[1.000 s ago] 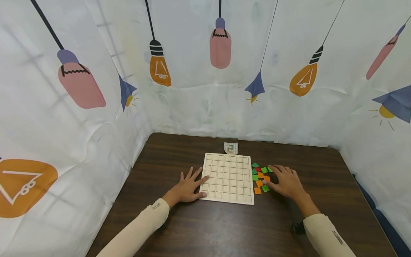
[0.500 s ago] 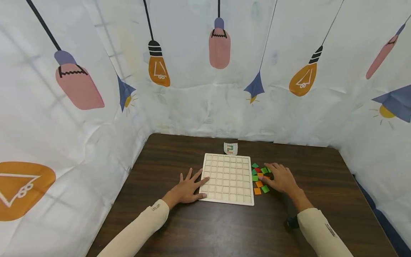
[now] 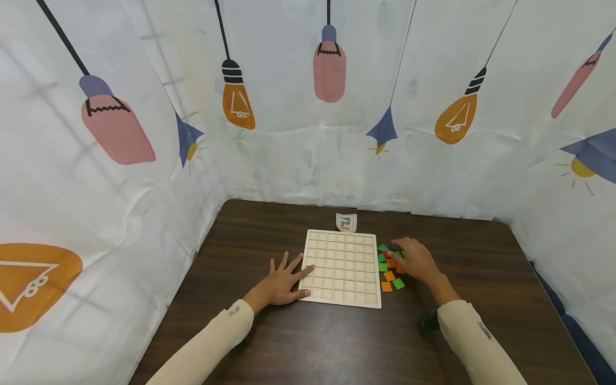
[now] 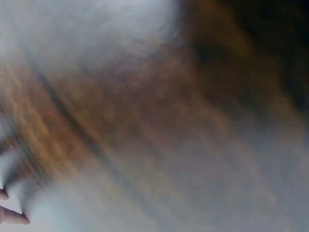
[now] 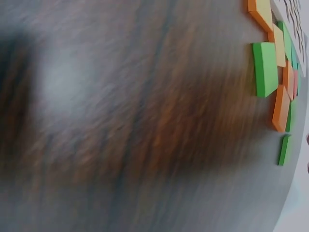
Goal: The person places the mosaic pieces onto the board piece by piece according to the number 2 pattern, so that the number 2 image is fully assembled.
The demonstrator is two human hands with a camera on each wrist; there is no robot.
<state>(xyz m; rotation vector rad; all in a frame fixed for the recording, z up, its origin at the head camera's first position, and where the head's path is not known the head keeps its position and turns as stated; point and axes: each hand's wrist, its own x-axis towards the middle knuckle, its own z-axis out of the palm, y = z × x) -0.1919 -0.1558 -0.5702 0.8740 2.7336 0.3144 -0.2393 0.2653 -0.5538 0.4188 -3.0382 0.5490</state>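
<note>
A pale wooden board (image 3: 339, 269) with a grid of square recesses lies flat on the table. With fingers spread, my left hand (image 3: 276, 284) rests across the board's left edge; only its fingertips (image 4: 14, 216) show in the left wrist view. Beside the board's right edge lie several loose tiles: green, orange and red, some triangular. Above the far part of this group is my right hand (image 3: 418, 262), thumb near the red tile (image 3: 385, 254) and fingers extended. A green tile (image 5: 265, 70) and an orange tile (image 5: 281, 108) stand out in the right wrist view, where that hand is out of sight.
A small printed card (image 3: 346, 222) with a coloured pattern lies behind the board. The dark wooden table (image 3: 308, 342) is enclosed at the back and sides by white cloth (image 3: 298, 160) printed with lamps. A dark band (image 3: 428, 322) sits under the right forearm.
My right hand has shifted left and slightly away across the tiles, its thumb moving from the near orange tiles toward the red one. My left hand stays on the board.
</note>
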